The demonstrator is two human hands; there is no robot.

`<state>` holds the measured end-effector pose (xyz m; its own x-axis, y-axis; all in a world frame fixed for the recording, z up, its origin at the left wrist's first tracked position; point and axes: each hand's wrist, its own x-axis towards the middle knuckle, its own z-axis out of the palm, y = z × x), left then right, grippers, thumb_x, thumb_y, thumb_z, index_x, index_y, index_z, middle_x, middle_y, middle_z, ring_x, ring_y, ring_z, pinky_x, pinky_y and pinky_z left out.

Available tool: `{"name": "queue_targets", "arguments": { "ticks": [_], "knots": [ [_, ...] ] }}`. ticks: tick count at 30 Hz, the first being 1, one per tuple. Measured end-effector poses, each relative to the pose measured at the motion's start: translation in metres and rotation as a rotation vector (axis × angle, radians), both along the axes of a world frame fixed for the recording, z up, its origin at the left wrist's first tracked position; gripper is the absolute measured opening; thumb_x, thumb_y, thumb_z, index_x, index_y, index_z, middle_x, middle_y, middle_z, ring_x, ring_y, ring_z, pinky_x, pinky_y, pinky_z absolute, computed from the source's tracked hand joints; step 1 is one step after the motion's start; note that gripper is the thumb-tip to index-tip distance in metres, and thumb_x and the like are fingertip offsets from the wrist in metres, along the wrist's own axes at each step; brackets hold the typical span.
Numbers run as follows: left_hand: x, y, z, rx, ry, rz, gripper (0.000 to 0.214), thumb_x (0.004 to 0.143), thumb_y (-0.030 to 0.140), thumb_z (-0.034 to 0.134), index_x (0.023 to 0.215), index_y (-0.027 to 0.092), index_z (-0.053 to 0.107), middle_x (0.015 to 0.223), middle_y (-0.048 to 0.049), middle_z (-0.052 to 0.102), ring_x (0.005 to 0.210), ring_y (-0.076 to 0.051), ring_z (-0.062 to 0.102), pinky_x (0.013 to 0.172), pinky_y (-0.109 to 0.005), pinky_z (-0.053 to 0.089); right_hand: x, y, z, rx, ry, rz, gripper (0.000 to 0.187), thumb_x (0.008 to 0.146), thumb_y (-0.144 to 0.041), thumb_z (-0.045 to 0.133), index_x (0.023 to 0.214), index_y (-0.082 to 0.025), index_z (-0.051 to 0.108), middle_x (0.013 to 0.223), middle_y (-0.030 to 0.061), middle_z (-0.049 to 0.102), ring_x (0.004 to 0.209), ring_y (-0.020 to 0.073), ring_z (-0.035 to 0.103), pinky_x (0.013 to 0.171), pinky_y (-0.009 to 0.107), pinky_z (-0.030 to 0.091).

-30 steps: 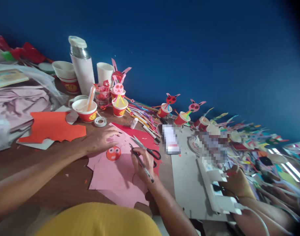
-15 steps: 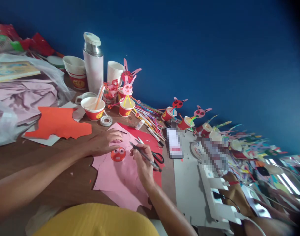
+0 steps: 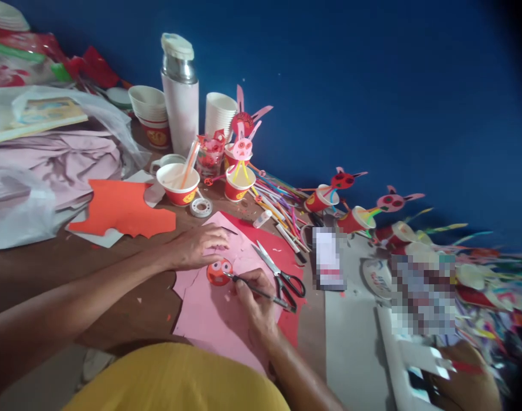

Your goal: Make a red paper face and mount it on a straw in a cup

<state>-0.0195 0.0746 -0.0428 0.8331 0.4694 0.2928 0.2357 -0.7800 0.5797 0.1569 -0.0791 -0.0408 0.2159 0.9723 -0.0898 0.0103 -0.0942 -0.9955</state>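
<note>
My right hand point(image 3: 254, 299) is closed on a dark pen point(image 3: 261, 292). The pen's tip rests at the right edge of a round red paper face point(image 3: 217, 273) with two white eyes. That face lies on a pink paper sheet point(image 3: 209, 311), which overlaps a red sheet point(image 3: 288, 325). My left hand point(image 3: 198, 245) lies flat on the pink sheet just above the face, fingers stretched out. Black-handled scissors point(image 3: 280, 274) lie shut on the paper right of my right hand.
An orange paper sheet point(image 3: 121, 214), a tape roll point(image 3: 201, 206), red paper cups point(image 3: 178, 184), a white thermos point(image 3: 181, 94) and stacked cups point(image 3: 220, 114) stand behind. Straws and cup animals point(image 3: 324, 197) line the blue wall. Another person's hand point(image 3: 466, 379) is at the lower right.
The camera has swung left and down. My right hand brought the pen tip left onto the red face. My left hand stayed flat on the pink sheet.
</note>
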Motion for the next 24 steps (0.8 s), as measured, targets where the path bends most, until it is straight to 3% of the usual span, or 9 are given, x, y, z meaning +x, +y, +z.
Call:
{"name": "queue_targets", "arguments": {
  "ticks": [5,11,24],
  "knots": [
    [0.000,-0.004,0.004,-0.040,0.012,0.019,0.024,0.090,0.036,0.058,0.102,0.018,0.068,0.111,-0.0092,0.065,0.110,-0.021,0.057,0.096,-0.035,0.046,0.004,-0.001,0.007,-0.015,-0.058,-0.031,0.014,0.085,-0.031,0.062,0.078,-0.020,0.059,0.061,0.0005,0.069,0.055,0.0154,0.065,0.054,0.025,0.050],
    [0.000,-0.006,0.009,0.020,0.026,-0.037,0.029,0.088,0.040,0.060,0.104,0.018,0.068,0.111,-0.0091,0.063,0.108,-0.024,0.055,0.095,-0.039,0.044,0.005,0.000,0.002,-0.044,-0.200,0.043,0.012,0.084,-0.029,0.062,0.077,-0.020,0.060,0.061,0.0006,0.068,0.054,0.0150,0.063,0.053,0.025,0.048],
    [0.000,-0.007,0.013,0.024,0.115,-0.053,0.034,0.085,0.044,0.063,0.108,0.021,0.067,0.117,-0.0084,0.060,0.110,-0.026,0.052,0.096,-0.041,0.043,0.006,0.005,0.005,-0.073,-0.228,0.105,0.011,0.083,-0.028,0.060,0.077,-0.019,0.059,0.060,0.0003,0.065,0.052,0.0141,0.059,0.051,0.024,0.044]
  ]
}}
